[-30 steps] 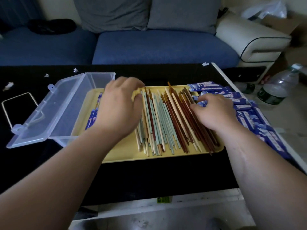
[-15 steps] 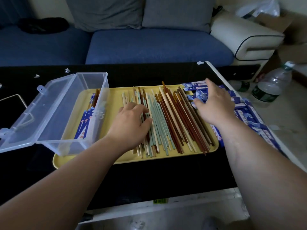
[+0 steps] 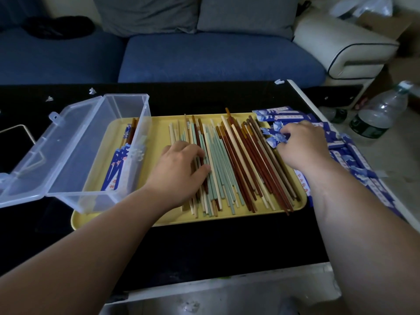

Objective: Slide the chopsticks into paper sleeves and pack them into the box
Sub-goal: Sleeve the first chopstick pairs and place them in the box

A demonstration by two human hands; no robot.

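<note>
- Your left hand [image 3: 181, 165] lies palm down on the left part of the loose wooden chopsticks [image 3: 229, 160] in green, cream and dark red. The fingers curl onto the green and cream ones, thumb alongside. Can't tell if any stick is actually gripped.
- The chopsticks fan across the flat yellow plastic tray [image 3: 159, 128], tips pointing far. Most of the pile lies between your two hands.
- Your right hand [image 3: 303, 145] is at the tray's right edge, its fingers curled and pinching the blue-and-white paper sleeves [image 3: 284, 116]. That pile spreads right and near, under your wrist.
- The clear plastic lidded box [image 3: 75, 160] sits open over the tray's left end, well left of your left hand.
- A few sleeved pairs [image 3: 117, 164] lie inside it.
</note>
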